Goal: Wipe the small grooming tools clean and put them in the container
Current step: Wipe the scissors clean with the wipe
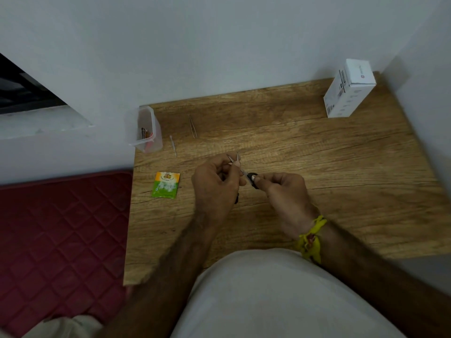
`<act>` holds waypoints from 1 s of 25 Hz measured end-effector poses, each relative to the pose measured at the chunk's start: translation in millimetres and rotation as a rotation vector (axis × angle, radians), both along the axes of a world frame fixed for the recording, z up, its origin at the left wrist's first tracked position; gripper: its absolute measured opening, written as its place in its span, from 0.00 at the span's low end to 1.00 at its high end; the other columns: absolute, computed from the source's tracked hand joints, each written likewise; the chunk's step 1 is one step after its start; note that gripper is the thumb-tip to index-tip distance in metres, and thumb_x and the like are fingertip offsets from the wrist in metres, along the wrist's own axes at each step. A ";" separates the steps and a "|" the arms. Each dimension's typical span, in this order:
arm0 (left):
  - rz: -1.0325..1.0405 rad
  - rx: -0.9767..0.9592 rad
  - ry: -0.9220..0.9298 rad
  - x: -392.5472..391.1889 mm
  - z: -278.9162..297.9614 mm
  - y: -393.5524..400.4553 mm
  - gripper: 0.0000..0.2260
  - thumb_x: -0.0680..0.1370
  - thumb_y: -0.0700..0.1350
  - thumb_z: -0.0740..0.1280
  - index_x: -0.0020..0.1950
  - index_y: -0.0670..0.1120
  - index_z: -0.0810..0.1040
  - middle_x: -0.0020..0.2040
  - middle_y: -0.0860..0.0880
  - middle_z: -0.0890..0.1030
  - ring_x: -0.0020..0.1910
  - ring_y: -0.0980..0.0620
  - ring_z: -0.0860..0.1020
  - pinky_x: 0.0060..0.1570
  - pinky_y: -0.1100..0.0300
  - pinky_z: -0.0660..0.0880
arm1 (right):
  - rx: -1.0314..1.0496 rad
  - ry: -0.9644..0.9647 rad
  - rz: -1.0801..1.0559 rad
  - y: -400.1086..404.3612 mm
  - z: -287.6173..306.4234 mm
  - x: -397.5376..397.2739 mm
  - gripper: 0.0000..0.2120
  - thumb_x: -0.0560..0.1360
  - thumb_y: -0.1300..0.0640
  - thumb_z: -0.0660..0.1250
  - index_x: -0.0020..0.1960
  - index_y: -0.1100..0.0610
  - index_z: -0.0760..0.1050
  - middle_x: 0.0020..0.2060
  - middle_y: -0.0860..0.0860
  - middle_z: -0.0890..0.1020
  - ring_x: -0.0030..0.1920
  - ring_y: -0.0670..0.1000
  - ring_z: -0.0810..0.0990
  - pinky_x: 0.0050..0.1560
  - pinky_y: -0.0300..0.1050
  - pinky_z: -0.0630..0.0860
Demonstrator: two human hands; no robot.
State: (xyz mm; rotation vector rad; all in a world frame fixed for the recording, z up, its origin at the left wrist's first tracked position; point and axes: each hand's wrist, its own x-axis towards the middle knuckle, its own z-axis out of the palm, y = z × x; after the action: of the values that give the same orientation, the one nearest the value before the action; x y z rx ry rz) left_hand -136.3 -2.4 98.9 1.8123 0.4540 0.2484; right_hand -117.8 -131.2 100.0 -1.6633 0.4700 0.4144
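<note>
Over table (pixel 317 167), both hands grip small scissors (pixel 245 173)

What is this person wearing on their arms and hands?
Both forearms are bare, with no sleeves showing. The left hand wears nothing. Just behind the right hand, a yellow band of knotted cloth or thread circles the wrist. No gloves or rings visible.

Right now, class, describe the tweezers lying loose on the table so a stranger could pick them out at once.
Start at the clear container on the wooden table's far left corner. Just right of it lie the tweezers: thin, bare metal, pointing away. The stick between them is white and shorter.
</note>
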 end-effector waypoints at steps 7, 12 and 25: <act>0.096 -0.158 0.027 -0.8 3.4 5.8 0.04 0.79 0.38 0.70 0.47 0.46 0.83 0.39 0.45 0.86 0.37 0.47 0.86 0.33 0.54 0.80 | 0.229 0.238 0.002 -17.3 10.7 10.6 0.02 0.77 0.59 0.72 0.46 0.57 0.83 0.39 0.50 0.83 0.36 0.47 0.79 0.33 0.40 0.73; 0.111 -0.254 0.024 -0.4 3.7 0.9 0.03 0.79 0.39 0.70 0.49 0.46 0.82 0.41 0.45 0.87 0.38 0.45 0.86 0.33 0.57 0.79 | 0.356 0.023 0.089 -26.8 13.8 -0.4 0.03 0.79 0.64 0.69 0.50 0.62 0.82 0.39 0.56 0.87 0.38 0.50 0.86 0.40 0.40 0.82; 0.087 -0.310 0.025 -7.7 5.5 -3.9 0.04 0.79 0.38 0.70 0.48 0.47 0.82 0.41 0.43 0.87 0.38 0.43 0.86 0.33 0.56 0.79 | 0.504 0.115 0.106 -24.3 14.5 -5.8 0.07 0.78 0.69 0.66 0.48 0.62 0.82 0.39 0.56 0.86 0.38 0.51 0.86 0.40 0.40 0.83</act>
State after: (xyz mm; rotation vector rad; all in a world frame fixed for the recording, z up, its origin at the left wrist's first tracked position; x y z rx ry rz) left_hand -144.0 -6.3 104.4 1.4965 0.5575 0.2030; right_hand -123.6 -155.5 114.6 -1.1817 0.3279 0.6516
